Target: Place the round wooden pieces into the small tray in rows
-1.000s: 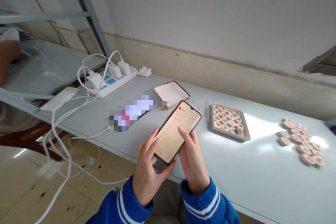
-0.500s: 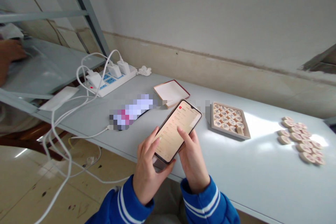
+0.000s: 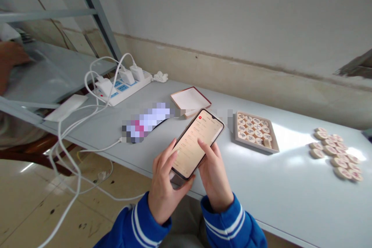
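Observation:
A smartphone point(image 3: 193, 145) with a lit, cream-coloured screen is held tilted above the front edge of the table. My left hand point(image 3: 167, 186) grips its lower left side and bottom, the thumb under the lower edge. On its right side is my right hand point(image 3: 213, 174), fingers closed behind the edge and thumb over the screen. Behind the phone lies an open box lid point(image 3: 190, 99), partly covered by it. To the right stands a square box point(image 3: 273, 148) holding rows of round xiangqi pieces point(image 3: 250, 124), one piece standing on edge.
More loose xiangqi pieces point(image 3: 338, 155) lie at the table's point(image 3: 276, 193) right. At left are a blurred-out device point(image 3: 147, 122) on a cable, a power strip point(image 3: 130, 87) with chargers, and white cables point(image 3: 77, 170) hanging over the edge. Another person's hand point(image 3: 11, 60) is far left.
The view has shifted very slightly. Both hands keep their hold on the phone, and the screen looks much the same. The other person's hand at far left has moved a little.

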`<state>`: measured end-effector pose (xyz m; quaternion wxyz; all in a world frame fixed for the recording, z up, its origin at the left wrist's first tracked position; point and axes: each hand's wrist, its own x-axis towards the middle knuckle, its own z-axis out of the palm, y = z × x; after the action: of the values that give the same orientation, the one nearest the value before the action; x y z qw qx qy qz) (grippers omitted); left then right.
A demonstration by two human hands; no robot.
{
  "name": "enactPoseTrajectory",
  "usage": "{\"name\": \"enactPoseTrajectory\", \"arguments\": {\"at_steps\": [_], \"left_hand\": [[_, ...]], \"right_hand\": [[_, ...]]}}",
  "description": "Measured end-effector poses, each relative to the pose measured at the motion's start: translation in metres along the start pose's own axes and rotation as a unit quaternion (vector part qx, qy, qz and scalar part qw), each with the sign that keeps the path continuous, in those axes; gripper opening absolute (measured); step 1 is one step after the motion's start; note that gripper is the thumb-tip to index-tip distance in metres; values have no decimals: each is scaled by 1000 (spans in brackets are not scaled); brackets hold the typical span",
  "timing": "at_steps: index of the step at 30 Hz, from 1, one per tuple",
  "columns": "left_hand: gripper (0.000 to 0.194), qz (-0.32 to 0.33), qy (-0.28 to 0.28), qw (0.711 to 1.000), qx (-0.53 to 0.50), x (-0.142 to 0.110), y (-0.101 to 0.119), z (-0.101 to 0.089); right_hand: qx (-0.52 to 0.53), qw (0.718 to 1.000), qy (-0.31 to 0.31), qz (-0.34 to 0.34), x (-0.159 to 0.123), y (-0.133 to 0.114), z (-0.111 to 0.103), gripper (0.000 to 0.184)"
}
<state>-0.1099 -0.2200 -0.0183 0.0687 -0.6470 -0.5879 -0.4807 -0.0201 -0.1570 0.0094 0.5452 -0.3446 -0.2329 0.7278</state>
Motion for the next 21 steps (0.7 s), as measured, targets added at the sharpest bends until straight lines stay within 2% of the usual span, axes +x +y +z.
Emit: {"name": "enactPoseTrajectory", "arguments": {"at_steps": [12, 21], "left_hand": [[74, -3, 6, 1000, -5, 0, -1, 0], [75, -5, 5, 1000, -8, 0, -1, 1]], "right_hand": [[-27, 999, -13, -16, -1, -1, 0, 51], [0, 1000, 9, 0, -1, -3, 1, 45]]}}
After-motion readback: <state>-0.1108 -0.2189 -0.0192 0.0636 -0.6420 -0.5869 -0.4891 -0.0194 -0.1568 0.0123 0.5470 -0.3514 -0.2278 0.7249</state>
